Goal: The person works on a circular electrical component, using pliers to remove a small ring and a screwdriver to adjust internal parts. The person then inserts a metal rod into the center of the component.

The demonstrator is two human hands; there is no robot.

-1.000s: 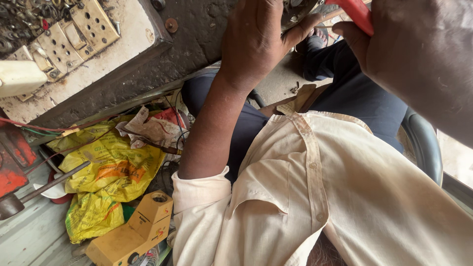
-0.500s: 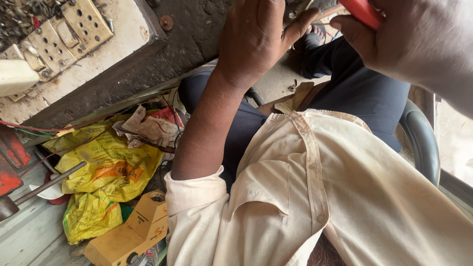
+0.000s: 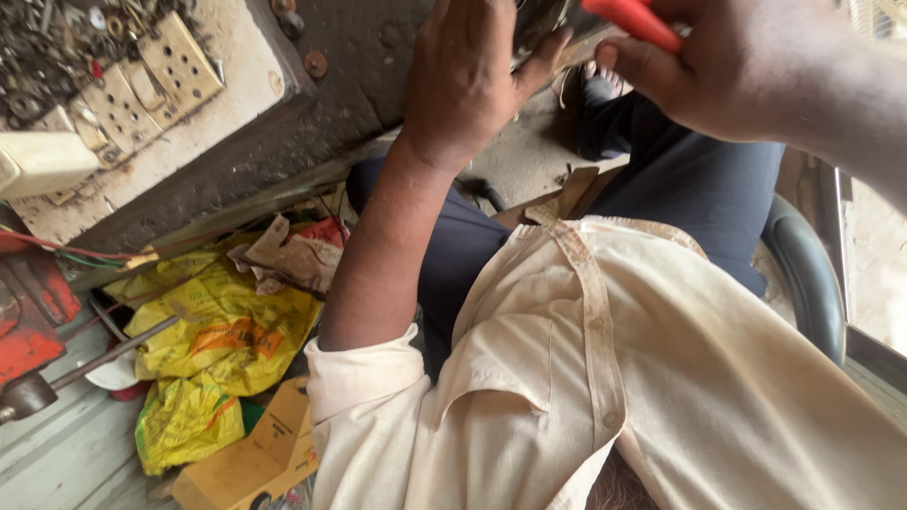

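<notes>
My left hand (image 3: pixel 463 80) reaches up at the top centre, its fingers wrapped round a dark metal part (image 3: pixel 537 21) that the top edge of the view mostly cuts off. My right hand (image 3: pixel 737 66) is at the top right, closed on a red tool handle (image 3: pixel 631 19) that points toward the metal part. The tool's tip is hidden. Below both hands are my cream shirt (image 3: pixel 605 378) and dark trousers (image 3: pixel 690 179).
A grimy workbench (image 3: pixel 312 104) spans the top left, with beige socket plates (image 3: pixel 151 85) and small metal scraps on it. Under it lie yellow plastic bags (image 3: pixel 217 331), crumpled paper, a cardboard box (image 3: pixel 255 458) and a red machine (image 3: pixel 33 312). A dark chair edge (image 3: pixel 803 274) curves at the right.
The red handle has shifted up toward the top edge and closer to my left hand. My left hand keeps its hold on the metal part.
</notes>
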